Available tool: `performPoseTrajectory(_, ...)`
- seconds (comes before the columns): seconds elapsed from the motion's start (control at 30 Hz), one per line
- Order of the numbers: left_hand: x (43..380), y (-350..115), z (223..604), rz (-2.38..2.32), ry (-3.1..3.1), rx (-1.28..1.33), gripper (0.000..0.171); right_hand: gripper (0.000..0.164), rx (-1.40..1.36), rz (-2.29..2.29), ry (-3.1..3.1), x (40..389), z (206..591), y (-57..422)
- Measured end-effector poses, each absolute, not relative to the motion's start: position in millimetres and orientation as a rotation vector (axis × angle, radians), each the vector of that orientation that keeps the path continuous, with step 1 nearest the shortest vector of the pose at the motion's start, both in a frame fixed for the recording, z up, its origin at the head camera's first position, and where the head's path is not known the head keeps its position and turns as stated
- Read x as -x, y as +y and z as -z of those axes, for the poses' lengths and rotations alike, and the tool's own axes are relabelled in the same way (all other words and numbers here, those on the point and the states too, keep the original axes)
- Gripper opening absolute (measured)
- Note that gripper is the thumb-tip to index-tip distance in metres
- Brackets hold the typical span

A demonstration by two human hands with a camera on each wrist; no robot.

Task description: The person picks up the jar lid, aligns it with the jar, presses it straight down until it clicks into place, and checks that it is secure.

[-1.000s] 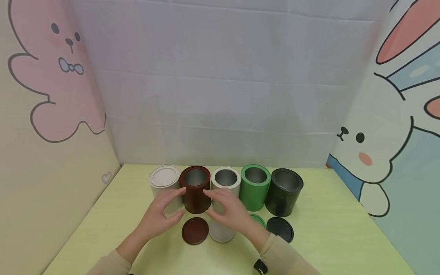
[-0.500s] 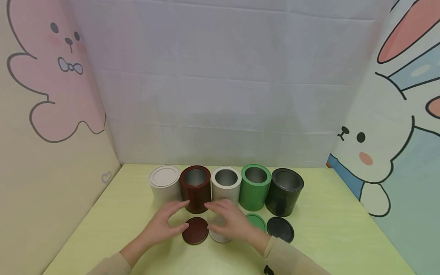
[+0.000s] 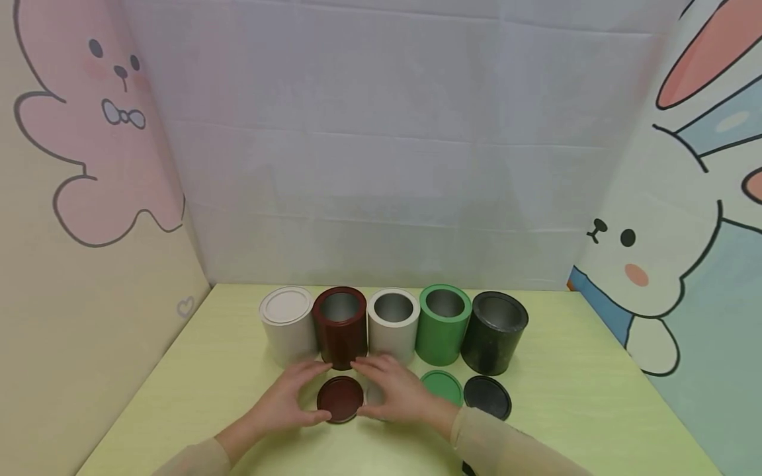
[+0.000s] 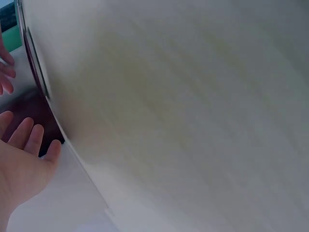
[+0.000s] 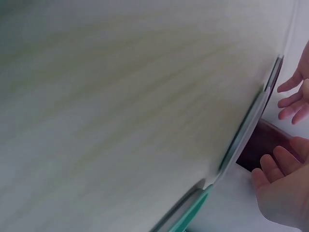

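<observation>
A dark red lid (image 3: 340,399) lies on the table between my two hands. My left hand (image 3: 290,400) is on its left side, thumb and fingers spread in a curve with nothing held. On the lid's right my right hand (image 3: 400,395) mirrors that shape and partly hides a pale lid (image 3: 374,394). Directly behind the red lid stands an uncovered dark red can (image 3: 340,340). In the left wrist view, the fingers of my left hand (image 4: 26,162) show against the dark red can. My right hand (image 5: 285,186) also holds nothing in the right wrist view.
To the left of the red can is a white can (image 3: 290,330) with its lid on. Rightward stand an uncovered white can (image 3: 393,337), an open green can (image 3: 443,337) and a black can (image 3: 491,344). A green lid (image 3: 443,387) and a black lid (image 3: 487,396) lie in front.
Both hands have moved down and toward me, from in front of the dark red can to either side of the dark red lid. The cans and lids stay in place.
</observation>
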State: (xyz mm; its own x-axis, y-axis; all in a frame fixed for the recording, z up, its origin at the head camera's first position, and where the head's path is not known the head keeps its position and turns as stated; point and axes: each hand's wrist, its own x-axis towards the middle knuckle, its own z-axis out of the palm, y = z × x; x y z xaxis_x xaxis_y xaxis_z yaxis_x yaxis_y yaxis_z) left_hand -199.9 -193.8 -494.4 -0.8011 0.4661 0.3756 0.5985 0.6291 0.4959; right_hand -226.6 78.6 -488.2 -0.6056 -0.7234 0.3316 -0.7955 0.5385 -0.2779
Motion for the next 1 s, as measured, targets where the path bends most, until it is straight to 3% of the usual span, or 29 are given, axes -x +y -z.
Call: performPoseTrajectory(1.0, 201, -194, 513, 0.711, -2.593, 0.932, 0.077, 0.074, -1.283, -0.33, -2.72, 220, 501, 63)
